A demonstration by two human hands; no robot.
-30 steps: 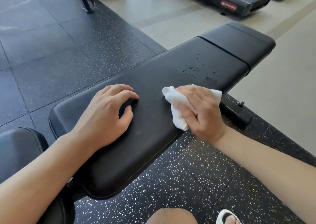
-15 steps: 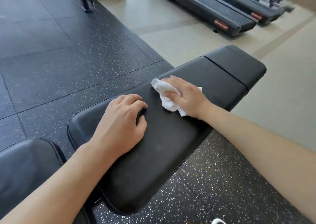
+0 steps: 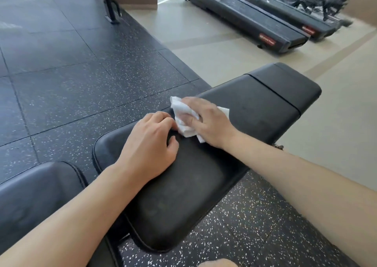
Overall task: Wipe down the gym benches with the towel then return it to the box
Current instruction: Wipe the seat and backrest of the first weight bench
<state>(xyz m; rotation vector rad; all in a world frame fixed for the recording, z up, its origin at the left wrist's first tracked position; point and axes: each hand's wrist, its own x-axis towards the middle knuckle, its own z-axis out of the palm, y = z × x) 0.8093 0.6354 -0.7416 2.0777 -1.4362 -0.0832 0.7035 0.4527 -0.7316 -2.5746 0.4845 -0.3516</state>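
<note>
Your right hand (image 3: 206, 122) lies over the white towel (image 3: 184, 115) at frame centre, fingers (image 3: 188, 103) laid flat on it, pressing it to the black padded table (image 3: 255, 111); cloth shows crumpled on both sides of the hand; soft, light, likely to bunch, so gather it from the middle of the wad. Your left hand (image 3: 152, 144) rests just beside the towel, fingers loosely curled, holding nothing. Long edges run lower left to upper right; the pad seam (image 3: 273, 91) lies beyond; open room toward upper right; second pad (image 3: 36, 187) at lower left; treadmills (image 3: 255, 16) well apart; box not seen.
</note>
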